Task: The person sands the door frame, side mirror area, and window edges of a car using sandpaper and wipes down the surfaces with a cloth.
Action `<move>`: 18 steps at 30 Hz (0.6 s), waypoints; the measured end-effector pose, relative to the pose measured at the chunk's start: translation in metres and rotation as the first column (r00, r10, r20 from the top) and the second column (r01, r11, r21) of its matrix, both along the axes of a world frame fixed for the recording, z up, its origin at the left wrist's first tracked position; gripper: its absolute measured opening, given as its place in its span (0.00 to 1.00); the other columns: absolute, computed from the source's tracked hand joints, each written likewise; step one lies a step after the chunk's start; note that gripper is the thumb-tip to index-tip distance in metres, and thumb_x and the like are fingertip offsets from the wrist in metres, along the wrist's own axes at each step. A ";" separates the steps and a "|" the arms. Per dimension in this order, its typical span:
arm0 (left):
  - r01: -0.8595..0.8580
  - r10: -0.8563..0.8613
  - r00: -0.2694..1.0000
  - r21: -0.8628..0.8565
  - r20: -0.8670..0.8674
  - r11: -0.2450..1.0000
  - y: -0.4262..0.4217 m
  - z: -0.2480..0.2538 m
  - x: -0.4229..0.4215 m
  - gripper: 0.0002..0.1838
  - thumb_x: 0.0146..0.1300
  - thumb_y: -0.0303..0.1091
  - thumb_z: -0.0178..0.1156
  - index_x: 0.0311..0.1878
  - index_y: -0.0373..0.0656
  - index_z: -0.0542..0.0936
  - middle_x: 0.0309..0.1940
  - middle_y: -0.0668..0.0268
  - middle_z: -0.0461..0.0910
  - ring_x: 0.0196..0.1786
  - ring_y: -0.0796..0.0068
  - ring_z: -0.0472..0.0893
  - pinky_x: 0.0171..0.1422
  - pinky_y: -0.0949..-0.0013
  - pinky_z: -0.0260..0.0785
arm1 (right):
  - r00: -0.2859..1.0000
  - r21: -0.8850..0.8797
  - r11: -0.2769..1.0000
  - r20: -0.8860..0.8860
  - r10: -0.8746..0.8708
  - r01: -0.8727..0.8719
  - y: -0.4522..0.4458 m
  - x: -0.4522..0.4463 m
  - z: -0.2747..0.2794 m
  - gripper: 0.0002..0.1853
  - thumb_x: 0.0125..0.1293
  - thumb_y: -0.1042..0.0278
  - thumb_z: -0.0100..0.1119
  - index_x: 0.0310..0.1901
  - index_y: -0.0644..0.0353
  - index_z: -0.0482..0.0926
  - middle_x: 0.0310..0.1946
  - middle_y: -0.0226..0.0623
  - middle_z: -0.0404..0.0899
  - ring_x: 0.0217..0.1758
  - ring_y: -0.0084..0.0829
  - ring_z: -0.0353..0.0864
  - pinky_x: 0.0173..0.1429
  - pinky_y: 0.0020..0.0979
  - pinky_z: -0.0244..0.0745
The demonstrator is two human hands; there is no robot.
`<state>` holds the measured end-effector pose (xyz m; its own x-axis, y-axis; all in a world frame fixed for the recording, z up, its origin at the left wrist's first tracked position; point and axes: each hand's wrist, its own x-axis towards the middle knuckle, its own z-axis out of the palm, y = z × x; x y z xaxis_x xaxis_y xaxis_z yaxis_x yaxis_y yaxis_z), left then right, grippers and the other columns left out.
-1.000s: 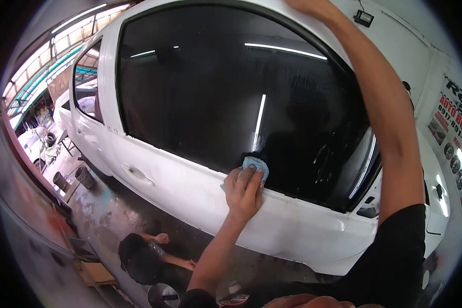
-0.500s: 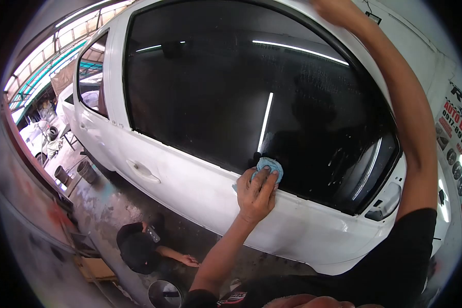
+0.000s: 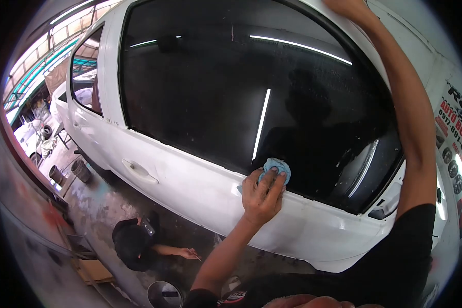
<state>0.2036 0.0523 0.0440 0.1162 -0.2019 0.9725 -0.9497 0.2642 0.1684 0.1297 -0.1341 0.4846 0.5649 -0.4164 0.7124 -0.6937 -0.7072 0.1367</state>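
My left hand is closed around a crumpled light blue cloth. The cloth presses against the lower part of a dark car window, just above its bottom edge. Below the wrist lies the white car door, its handle farther left. My right hand is raised at the top of the view, by the upper edge of the door frame. Its fingers are cut off by the picture edge, so their pose is hidden. Ceiling lights and a dark silhouette reflect in the glass.
A person in dark clothing is low beside the car at lower left, one arm stretched out. A round bucket stands near them. More buckets sit farther back. A lettered banner hangs at right.
My left hand has slid the cloth slightly right along the lower glass. The view has shifted a little. My right hand stays raised. The other person's outstretched hand now shows a thin object.
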 end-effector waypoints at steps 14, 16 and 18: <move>-0.013 0.013 1.000 0.008 -0.013 1.000 0.001 -0.006 0.001 0.19 0.57 0.29 0.72 0.53 0.45 0.88 0.54 0.59 0.84 0.57 0.49 0.80 0.57 0.51 0.74 | 0.994 -0.297 0.950 0.021 0.105 -0.094 -0.097 -0.071 0.007 0.17 0.79 0.67 0.45 0.60 0.61 0.80 0.56 0.47 0.83 0.60 0.40 0.81 0.65 0.40 0.72; -0.011 0.010 1.000 -0.006 -0.016 1.000 0.002 -0.003 0.002 0.17 0.59 0.32 0.73 0.52 0.45 0.88 0.54 0.58 0.84 0.56 0.49 0.82 0.54 0.51 0.76 | 0.990 -0.582 0.801 -0.059 0.130 -0.140 -0.207 -0.102 0.013 0.20 0.82 0.64 0.44 0.67 0.58 0.78 0.63 0.47 0.81 0.68 0.43 0.79 0.73 0.41 0.69; -0.009 0.007 1.000 -0.078 -0.027 0.997 -0.002 0.000 0.005 0.15 0.58 0.33 0.75 0.49 0.45 0.88 0.51 0.59 0.86 0.55 0.53 0.84 0.47 0.57 0.78 | 0.985 -0.219 0.962 0.030 0.171 -0.161 -0.039 -0.048 -0.021 0.22 0.75 0.68 0.46 0.65 0.65 0.79 0.59 0.53 0.83 0.62 0.47 0.82 0.69 0.42 0.73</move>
<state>0.2088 0.0506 0.0436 0.1441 -0.1244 0.9817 -0.9472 0.2699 0.1733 0.0813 -0.1730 0.4636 0.5760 -0.1539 0.8028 -0.5785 -0.7707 0.2673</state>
